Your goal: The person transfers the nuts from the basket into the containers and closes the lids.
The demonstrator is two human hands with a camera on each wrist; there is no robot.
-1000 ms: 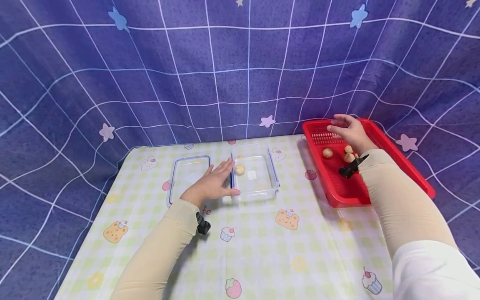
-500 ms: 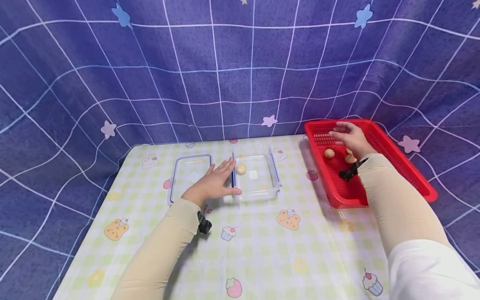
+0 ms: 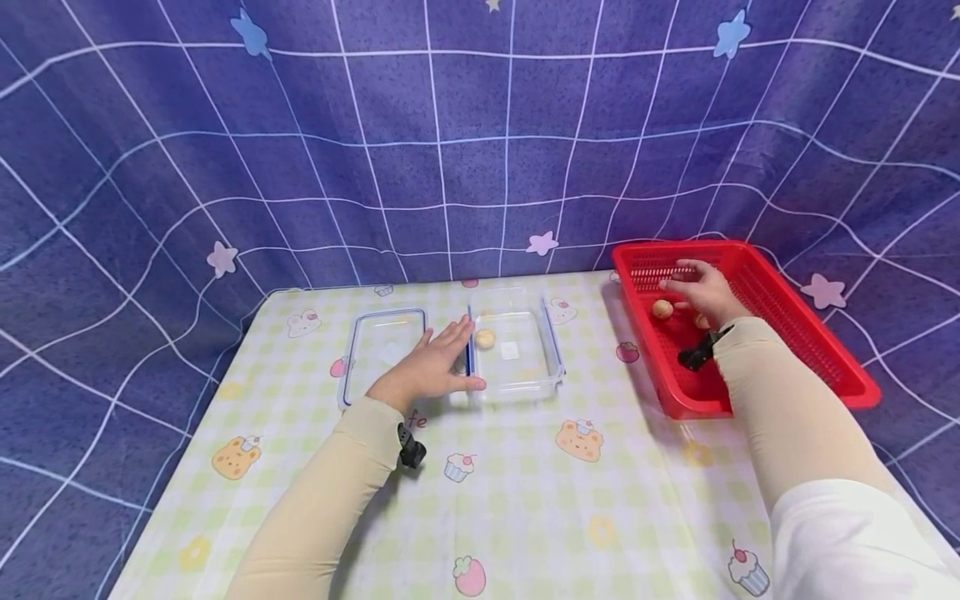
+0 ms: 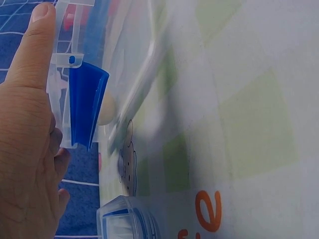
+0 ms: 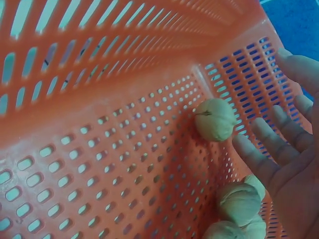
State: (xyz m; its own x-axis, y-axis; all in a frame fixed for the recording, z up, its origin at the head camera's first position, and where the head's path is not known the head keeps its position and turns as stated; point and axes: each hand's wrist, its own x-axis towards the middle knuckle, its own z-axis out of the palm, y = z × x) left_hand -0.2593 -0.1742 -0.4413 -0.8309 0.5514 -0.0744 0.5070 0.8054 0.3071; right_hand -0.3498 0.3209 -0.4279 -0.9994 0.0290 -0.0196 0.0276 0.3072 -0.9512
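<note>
Plainly, a round, tan, seamed walnut lies in the red basket, both hands spread.

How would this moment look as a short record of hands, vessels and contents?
Left hand: fingers extended, at the left side of a clear rectangular plastic container
Right hand: fingers spread, over a perforated red plastic basket, near a lone round tan walnut
Container contents: one tan walnut
Basket contents: lone walnut plus clustered walnuts
Lid: clear, rectangular, blue-edged, left of container
</note>
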